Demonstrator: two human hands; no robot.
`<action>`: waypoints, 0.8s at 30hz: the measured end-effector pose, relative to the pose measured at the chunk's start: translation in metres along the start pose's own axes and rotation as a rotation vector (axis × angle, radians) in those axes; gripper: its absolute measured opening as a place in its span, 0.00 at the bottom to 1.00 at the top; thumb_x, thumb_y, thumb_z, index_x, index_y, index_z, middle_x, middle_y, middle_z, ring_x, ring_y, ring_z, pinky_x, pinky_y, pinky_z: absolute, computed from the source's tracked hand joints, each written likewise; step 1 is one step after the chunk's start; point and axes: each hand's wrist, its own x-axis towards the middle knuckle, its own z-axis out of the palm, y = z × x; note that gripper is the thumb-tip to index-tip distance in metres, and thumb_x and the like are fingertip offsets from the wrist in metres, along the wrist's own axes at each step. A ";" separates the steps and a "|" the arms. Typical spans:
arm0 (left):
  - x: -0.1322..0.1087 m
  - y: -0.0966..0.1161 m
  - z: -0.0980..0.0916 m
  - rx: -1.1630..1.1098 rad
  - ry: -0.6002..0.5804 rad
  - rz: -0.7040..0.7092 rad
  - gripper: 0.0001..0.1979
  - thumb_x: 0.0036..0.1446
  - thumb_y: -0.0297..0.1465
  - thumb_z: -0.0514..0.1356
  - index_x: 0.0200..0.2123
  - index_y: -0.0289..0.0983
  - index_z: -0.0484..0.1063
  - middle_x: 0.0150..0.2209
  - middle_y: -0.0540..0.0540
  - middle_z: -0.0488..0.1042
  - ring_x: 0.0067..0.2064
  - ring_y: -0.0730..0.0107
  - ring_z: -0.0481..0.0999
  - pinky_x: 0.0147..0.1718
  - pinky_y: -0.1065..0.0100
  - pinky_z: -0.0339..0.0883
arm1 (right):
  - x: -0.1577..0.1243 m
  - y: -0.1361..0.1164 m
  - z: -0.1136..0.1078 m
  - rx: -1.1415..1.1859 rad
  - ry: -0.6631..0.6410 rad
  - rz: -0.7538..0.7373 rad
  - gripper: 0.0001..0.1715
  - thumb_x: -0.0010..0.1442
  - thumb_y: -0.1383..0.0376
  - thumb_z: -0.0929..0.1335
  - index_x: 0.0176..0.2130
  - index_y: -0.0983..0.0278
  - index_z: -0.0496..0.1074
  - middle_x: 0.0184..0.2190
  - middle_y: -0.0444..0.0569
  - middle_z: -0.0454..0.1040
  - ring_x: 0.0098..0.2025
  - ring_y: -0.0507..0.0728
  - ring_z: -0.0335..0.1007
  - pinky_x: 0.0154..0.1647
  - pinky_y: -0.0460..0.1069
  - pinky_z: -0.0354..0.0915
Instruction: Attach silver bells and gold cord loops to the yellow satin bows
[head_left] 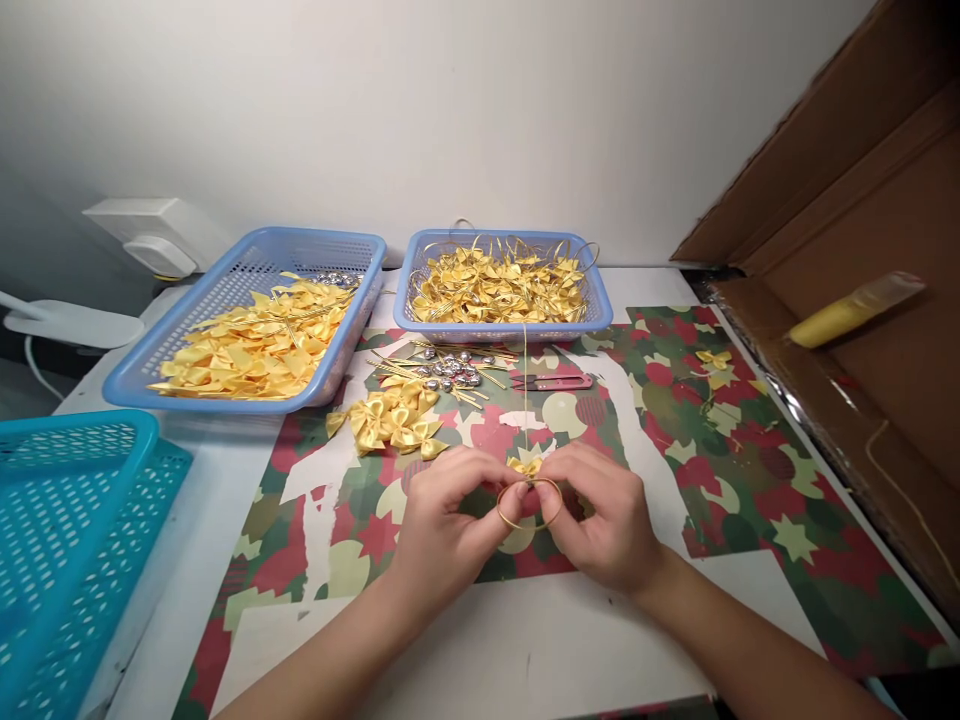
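Observation:
My left hand point(461, 510) and my right hand point(600, 505) meet above the patterned paper, fingertips pinched close together. Between them they grip a gold cord loop point(528, 529), which hangs toward me as a ring. A small yellow ribbon bow point(524, 466) sits at the fingertips, partly hidden by them. Upward from the bow, a thin pale cord point(525, 400) runs toward the middle basket. Left of my hands lies a pile of yellow bows point(394, 418). Beyond that are silver bells point(454, 370) among gold ties point(405, 367), with pink thread snips point(555, 382) beside them.
A blue basket point(367, 300) of yellow bows stands back left. Another blue basket point(502, 328) holds bows with gold loops. A teal basket point(142, 450) is at near left. Cardboard point(847, 200) walls the right side, with a yellow tube point(832, 320) on it.

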 end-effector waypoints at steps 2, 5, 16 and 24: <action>-0.001 -0.001 0.000 -0.010 -0.013 -0.013 0.04 0.56 0.29 0.65 0.28 0.39 0.76 0.26 0.51 0.78 0.29 0.72 0.75 0.29 0.71 0.68 | 0.001 0.000 0.001 0.005 -0.038 -0.005 0.11 0.59 0.71 0.64 0.27 0.61 0.69 0.21 0.44 0.69 0.23 0.52 0.63 0.25 0.48 0.61; -0.001 -0.002 0.000 -0.014 -0.021 -0.024 0.04 0.56 0.29 0.65 0.29 0.39 0.76 0.26 0.51 0.78 0.30 0.72 0.75 0.30 0.71 0.69 | 0.000 -0.001 0.001 0.023 -0.061 0.009 0.12 0.60 0.71 0.63 0.26 0.61 0.68 0.22 0.45 0.70 0.24 0.52 0.64 0.26 0.48 0.62; 0.000 0.001 0.000 0.011 -0.025 0.007 0.03 0.56 0.28 0.64 0.29 0.38 0.77 0.26 0.50 0.78 0.30 0.72 0.74 0.30 0.70 0.68 | -0.001 0.003 0.000 0.001 -0.078 0.042 0.12 0.61 0.69 0.63 0.26 0.63 0.66 0.20 0.43 0.65 0.24 0.51 0.59 0.26 0.48 0.56; 0.000 0.001 0.000 -0.036 -0.049 -0.079 0.03 0.57 0.28 0.64 0.32 0.37 0.79 0.27 0.50 0.79 0.31 0.72 0.76 0.31 0.72 0.69 | -0.004 0.002 0.001 0.049 -0.102 0.065 0.14 0.64 0.71 0.61 0.27 0.64 0.66 0.21 0.44 0.65 0.25 0.51 0.60 0.27 0.47 0.56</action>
